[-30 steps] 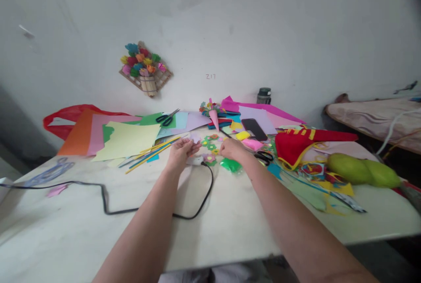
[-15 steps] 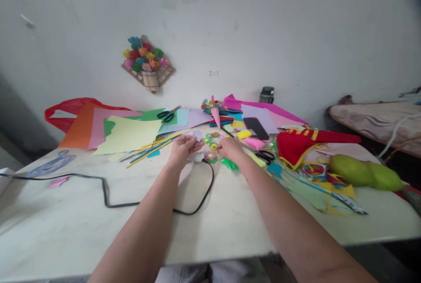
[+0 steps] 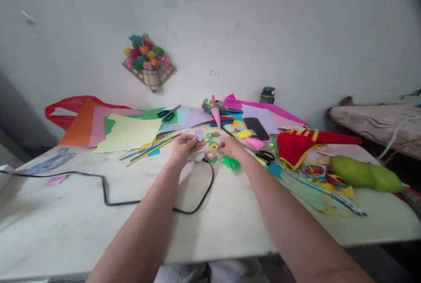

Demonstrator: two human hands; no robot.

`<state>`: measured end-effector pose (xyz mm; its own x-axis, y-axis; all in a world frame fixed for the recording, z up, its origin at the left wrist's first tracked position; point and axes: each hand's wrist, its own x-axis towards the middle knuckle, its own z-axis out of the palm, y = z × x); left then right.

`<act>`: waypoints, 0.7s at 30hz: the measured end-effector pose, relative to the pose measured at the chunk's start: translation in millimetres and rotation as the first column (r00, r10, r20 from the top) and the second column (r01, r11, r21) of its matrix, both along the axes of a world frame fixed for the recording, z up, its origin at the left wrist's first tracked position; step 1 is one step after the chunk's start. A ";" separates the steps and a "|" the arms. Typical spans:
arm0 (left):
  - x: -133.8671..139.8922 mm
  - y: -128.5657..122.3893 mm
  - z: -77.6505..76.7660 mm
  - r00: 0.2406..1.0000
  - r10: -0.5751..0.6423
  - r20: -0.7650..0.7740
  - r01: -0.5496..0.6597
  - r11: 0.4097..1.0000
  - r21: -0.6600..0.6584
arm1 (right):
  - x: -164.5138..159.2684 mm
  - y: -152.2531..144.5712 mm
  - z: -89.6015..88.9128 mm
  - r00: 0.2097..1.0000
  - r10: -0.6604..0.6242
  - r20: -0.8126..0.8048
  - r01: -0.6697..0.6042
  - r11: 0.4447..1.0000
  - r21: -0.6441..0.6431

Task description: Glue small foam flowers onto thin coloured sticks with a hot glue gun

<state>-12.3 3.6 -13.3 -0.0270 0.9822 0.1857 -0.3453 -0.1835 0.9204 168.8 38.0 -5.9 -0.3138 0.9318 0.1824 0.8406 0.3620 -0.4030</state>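
My left hand is closed in a pinch, with a lilac paper flower at its fingertips. Just to the right, the fingers of my right hand are pressed together; whatever they hold is too small to make out. Between the hands lie several small paper flowers in green, yellow and pink. Below my left fingers is a white device, partly hidden, joined to a black cord. A bright green packet rests under my right wrist.
Coloured paper sheets, scissors and paper strips lie at left. A pink paper cone bouquet is at the back. To the right are a phone, black-handled scissors, red cloth and green fruit.
The lilac flower at my left fingertips has shifted slightly and shows more fully. Both hands stay in nearly the same place.
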 end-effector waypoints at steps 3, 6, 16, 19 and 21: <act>1.9 -1.1 1.1 1.000 -0.006 -0.011 0.006 1.000 -0.007 | 4.3 1.0 -0.5 0.945 -0.019 -0.326 -0.012 0.996 -0.090; 4.6 -2.0 2.3 0.999 -0.011 -0.036 0.010 1.000 -0.024 | 5.7 -1.9 3.1 0.792 -0.021 -0.610 -0.093 0.984 -0.154; 9.5 -6.3 3.6 0.994 -0.083 -0.074 0.081 0.996 -0.025 | -7.8 -19.0 17.3 0.639 0.112 -0.761 -0.170 0.985 0.002; 11.9 -8.2 5.4 0.993 -0.108 -0.056 0.107 0.994 -0.023 | -13.3 -20.9 15.2 0.641 0.114 -0.759 -0.167 0.986 0.006; 13.7 -8.9 6.5 0.991 -0.122 -0.051 0.121 0.992 -0.030 | -15.7 -21.3 13.7 0.643 0.108 -0.758 -0.148 0.989 0.015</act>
